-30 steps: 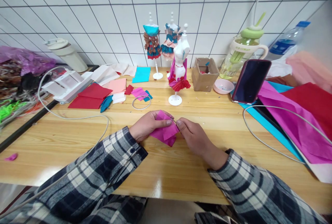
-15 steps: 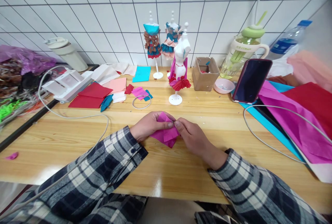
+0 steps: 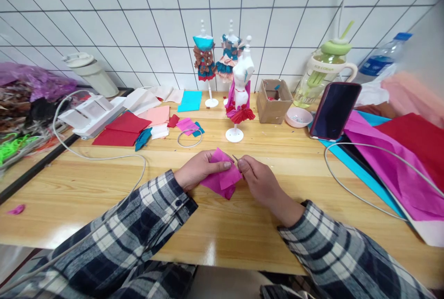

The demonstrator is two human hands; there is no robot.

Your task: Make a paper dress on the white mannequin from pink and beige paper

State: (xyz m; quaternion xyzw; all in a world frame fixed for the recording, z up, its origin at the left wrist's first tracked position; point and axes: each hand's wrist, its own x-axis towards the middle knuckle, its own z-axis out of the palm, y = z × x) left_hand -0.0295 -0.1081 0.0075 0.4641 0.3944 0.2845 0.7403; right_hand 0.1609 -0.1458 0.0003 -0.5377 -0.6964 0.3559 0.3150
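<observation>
Sheet (image 3: 219, 182), folded and magenta, pinched in our left hand (image 3: 197, 169) above the wooden surface (image 3: 243, 243).

Our right hand (image 3: 262, 183) grips a slim tool (image 3: 236, 158), its tip beside the sheet's upper edge; we cannot tell whether they touch. Beyond our hands stands a white dress form (image 3: 243, 70) trimmed in magenta and red, a thin ring (image 3: 189, 147) lying to its left.
</observation>
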